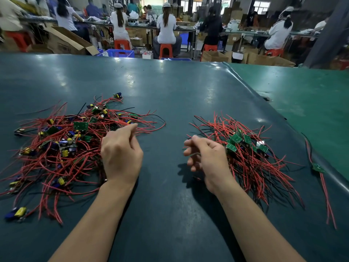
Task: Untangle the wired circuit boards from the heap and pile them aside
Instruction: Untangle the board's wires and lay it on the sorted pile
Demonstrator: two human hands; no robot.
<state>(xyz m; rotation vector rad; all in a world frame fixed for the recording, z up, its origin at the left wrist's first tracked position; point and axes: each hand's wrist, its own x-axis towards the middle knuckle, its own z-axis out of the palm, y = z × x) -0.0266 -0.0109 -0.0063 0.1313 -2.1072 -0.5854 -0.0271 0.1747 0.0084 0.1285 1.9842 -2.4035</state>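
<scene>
A tangled heap of circuit boards (pixel 68 144) with red and black wires, yellow and blue parts, lies on the left of the dark green table mat (pixel 170 95). On the right sits a tidier pile of boards (pixel 245 148), green sides up, wires fanned outward. My left hand (pixel 120 157) hovers at the heap's right edge, fingers loosely curled, holding nothing that I can see. My right hand (pixel 205 157) hangs just left of the pile, fingers loosely curled and blurred, with nothing visible in it.
One stray board with red wires (pixel 319 169) lies at the mat's raised right edge, next to a lighter green surface (pixel 302 95). Beyond the table's far edge several people sit on orange stools at benches, among cardboard boxes and a blue crate (pixel 119 53).
</scene>
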